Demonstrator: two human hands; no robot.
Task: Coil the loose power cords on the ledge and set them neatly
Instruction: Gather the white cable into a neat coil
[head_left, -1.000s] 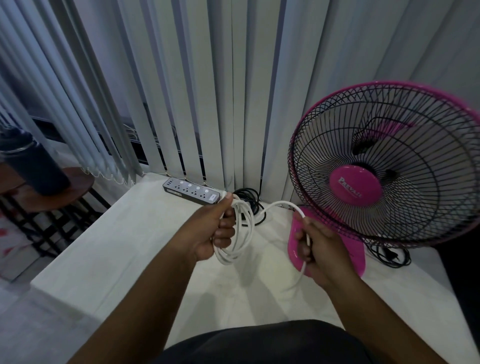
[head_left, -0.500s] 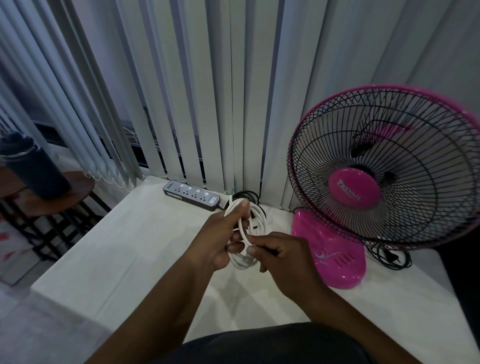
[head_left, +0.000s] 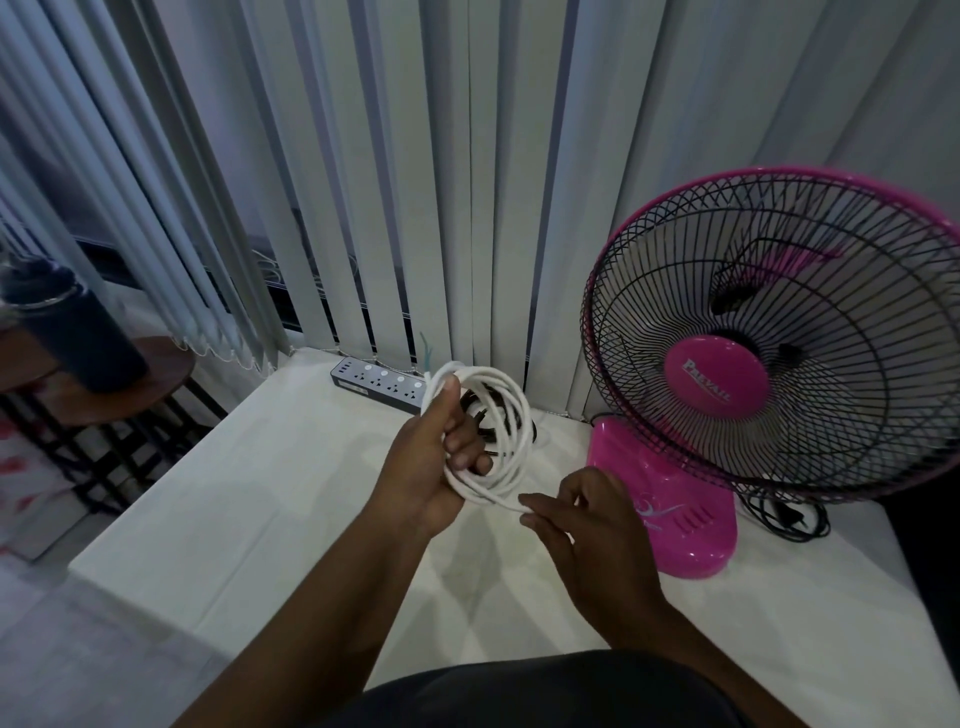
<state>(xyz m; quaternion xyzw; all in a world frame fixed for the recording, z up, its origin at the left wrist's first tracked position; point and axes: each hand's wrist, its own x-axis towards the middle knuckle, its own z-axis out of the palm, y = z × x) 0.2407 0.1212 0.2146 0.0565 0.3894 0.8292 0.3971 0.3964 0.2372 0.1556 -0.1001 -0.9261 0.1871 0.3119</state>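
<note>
- My left hand (head_left: 434, 467) grips the white cord (head_left: 511, 415), wound into a round coil of several loops; thumb up along the top of the coil, fingers curled through its middle.
- The coil is lifted clear of the ledge (head_left: 270, 499), above its middle, in front of the blinds (head_left: 415, 182).
- My right hand (head_left: 587, 525) is just below and to the right of the coil, thumb and forefinger pinching the lowest strand where it leaves the loops; the other fingers are loosely bent.
- The power strip (head_left: 379, 382) lies flat on the ledge at the back, against the blinds, just left of the coil.
- A black cord (head_left: 483, 423) shows through the coil, on the ledge behind it; I cannot tell how it lies.
- The pink fan (head_left: 779, 374) stands at the right, its base near my right hand but apart from it.
- Another black cord (head_left: 779, 519) is bunched on the ledge behind the fan's base.
- A dark bottle (head_left: 72, 332) stands on a round side table (head_left: 130, 400) at the far left, off the ledge.
</note>
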